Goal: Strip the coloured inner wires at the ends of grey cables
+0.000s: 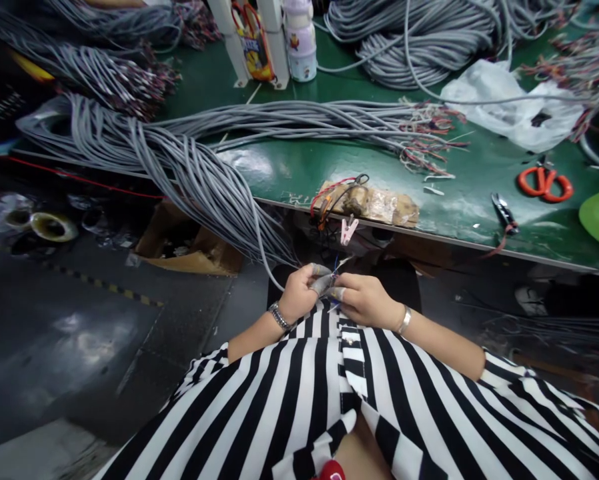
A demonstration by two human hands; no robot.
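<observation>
My left hand [303,292] is closed on the end of a grey cable [265,257], with grey covers on some of its fingertips. Close beside it, my right hand [362,297] pinches thin coloured wires [335,264] that fan out from that cable end. Both hands are held in front of my body, just below the table edge, and their fingertips nearly meet. A bundle of grey cables [189,167] hangs over the table edge toward my left hand. Just beyond my hands, a pink clip [349,230] sits at the table's edge.
On the green table [289,167] lie more cables with frayed ends [424,137], orange-handled scissors [544,183], small cutters [504,213] and a plastic bag [514,107]. A taped cardboard piece [379,203] lies at the front edge. A cardboard box [189,247] stands below, left.
</observation>
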